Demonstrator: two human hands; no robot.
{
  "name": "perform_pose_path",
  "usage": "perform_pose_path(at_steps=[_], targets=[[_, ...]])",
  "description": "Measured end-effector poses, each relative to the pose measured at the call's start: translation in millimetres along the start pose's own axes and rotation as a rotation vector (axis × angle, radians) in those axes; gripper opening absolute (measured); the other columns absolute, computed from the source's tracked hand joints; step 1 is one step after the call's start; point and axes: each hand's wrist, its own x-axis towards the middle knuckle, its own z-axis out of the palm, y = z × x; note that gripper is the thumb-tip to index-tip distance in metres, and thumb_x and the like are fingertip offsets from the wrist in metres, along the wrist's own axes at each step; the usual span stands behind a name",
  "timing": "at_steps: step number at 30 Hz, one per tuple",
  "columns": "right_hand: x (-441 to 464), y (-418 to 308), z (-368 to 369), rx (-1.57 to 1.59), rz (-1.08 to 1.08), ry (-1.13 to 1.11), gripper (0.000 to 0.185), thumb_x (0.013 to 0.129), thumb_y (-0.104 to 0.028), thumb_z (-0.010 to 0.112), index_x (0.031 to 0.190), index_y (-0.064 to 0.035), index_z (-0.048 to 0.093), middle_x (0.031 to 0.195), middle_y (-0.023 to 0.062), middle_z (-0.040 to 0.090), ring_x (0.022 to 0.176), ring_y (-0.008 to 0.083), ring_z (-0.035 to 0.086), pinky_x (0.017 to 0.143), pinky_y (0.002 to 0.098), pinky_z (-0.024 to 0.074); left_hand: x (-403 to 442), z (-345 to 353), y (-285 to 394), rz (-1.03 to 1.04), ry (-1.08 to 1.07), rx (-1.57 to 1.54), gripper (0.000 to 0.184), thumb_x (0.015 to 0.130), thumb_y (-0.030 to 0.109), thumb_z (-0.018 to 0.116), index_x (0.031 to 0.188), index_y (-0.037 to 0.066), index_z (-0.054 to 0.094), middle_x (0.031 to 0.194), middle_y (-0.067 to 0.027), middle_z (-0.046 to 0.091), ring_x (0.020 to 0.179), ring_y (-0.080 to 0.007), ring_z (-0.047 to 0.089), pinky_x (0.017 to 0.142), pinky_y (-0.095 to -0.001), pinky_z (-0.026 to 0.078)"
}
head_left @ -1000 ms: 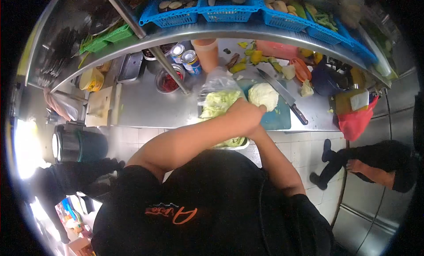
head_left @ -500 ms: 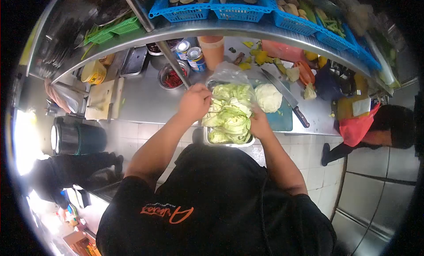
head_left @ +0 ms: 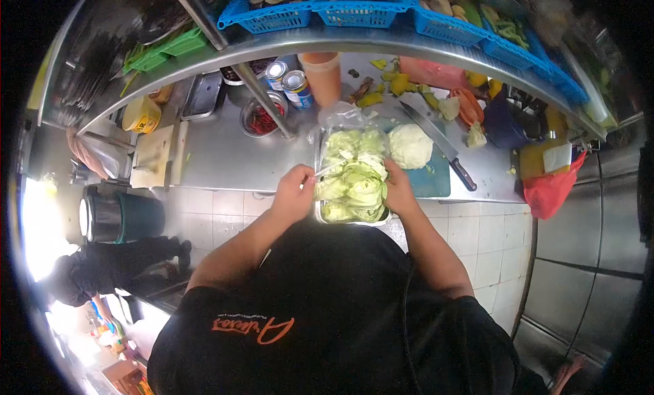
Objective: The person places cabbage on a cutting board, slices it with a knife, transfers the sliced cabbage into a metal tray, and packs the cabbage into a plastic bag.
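Pale green cabbage pieces [head_left: 357,184] fill a metal tray [head_left: 373,222] at the counter's front edge, with clear plastic [head_left: 340,113] bunched at the tray's back. My left hand [head_left: 295,192] is at the tray's left side, fingers curled together at its edge; what they pinch is too small to name. On the tray's right side, my right hand [head_left: 398,185] is pressed to the rim beside the cabbage, its fingers partly hidden. A white cabbage head [head_left: 409,147] sits on the green cutting board [head_left: 429,180], and a knife [head_left: 436,139] lies across the board to its right.
Behind the tray stand an orange-filled container [head_left: 322,78], cans [head_left: 296,88] and a bowl of red chillies [head_left: 262,119]. A metal post [head_left: 255,98] rises at the left. Blue baskets [head_left: 361,14] line the overhead shelf. A person [head_left: 122,269] is at the far left.
My hands were together over the cabbage, then parted to the tray's two sides. My left hand has since come down toward the front. The person at the right has mostly left view.
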Motion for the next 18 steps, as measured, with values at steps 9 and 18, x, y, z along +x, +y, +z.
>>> perform_pose_path(at_steps=[9, 18], targets=[[23.9, -4.6, -5.7, -0.170, -0.100, -0.060, 0.055, 0.085, -0.011, 0.074, 0.134, 0.0037, 0.055, 0.125, 0.0163, 0.065, 0.113, 0.0233, 0.062, 0.098, 0.0356, 0.0487, 47.4, -12.4, 49.1, 0.314, 0.012, 0.481, 0.013, 0.080, 0.016, 0.069, 0.089, 0.007, 0.066, 0.090, -0.0134, 0.068, 0.093, -0.0346, 0.064, 0.088, -0.0461, 0.048], [28.7, 10.8, 2.1, -0.305, 0.049, -0.073, 0.047, 0.087, -0.009, 0.071, 0.130, 0.0038, 0.057, 0.118, 0.0151, 0.069, 0.105, 0.0215, 0.064, 0.095, 0.0327, 0.0498, 73.0, 7.7, 18.9, -0.039, -0.136, 0.413, 0.014, 0.086, 0.017, 0.066, 0.089, 0.003, 0.065, 0.086, -0.0194, 0.067, 0.084, -0.0371, 0.066, 0.074, -0.0454, 0.051]])
